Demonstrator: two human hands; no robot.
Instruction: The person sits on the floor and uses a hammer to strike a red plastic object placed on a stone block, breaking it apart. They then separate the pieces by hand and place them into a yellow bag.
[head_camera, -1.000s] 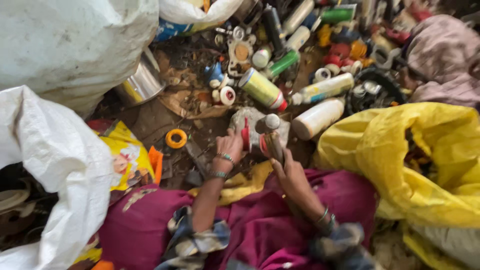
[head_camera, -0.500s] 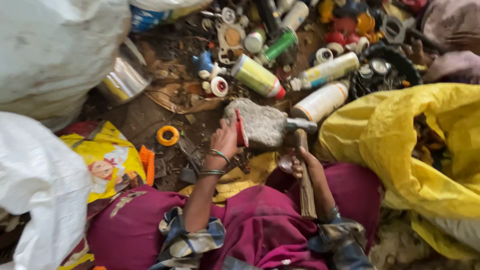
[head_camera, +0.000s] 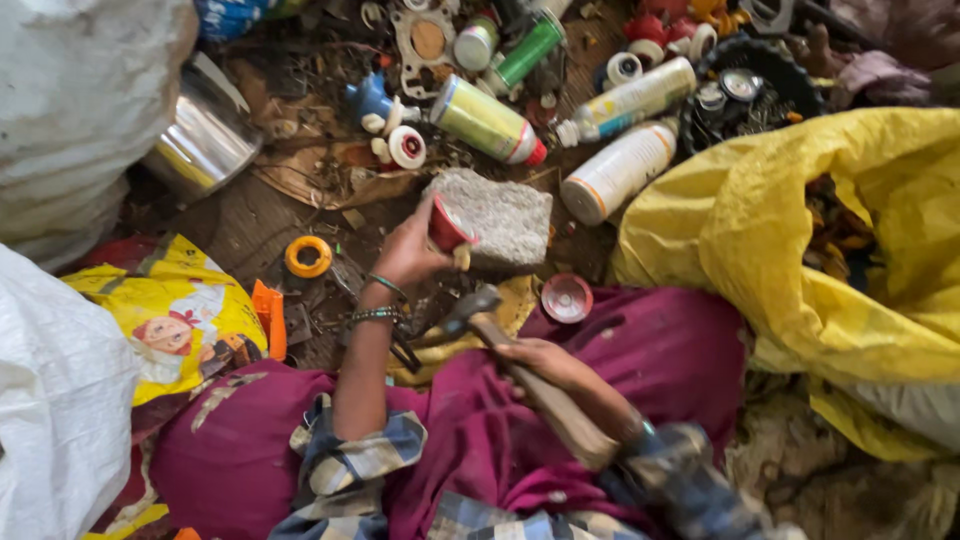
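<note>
Red cap (head_camera: 447, 224) sits clamped in the left hand (head_camera: 408, 252) fingers, pressed against the near-left edge of the grey stone (head_camera: 497, 215). Right hand (head_camera: 540, 358) fingers wrap the hammer (head_camera: 520, 365) handle, head aimed up-left just below the cap. Spray cans (head_camera: 612, 172) lie beyond; a round lid (head_camera: 566, 297) rests beside.

Yellow sack (head_camera: 800, 230) at three o'clock, white sack (head_camera: 60, 400) at eight, steel pot (head_camera: 205, 140) at ten, spray cans (head_camera: 620, 170) at twelve, orange tape ring (head_camera: 308, 256) near centre.
</note>
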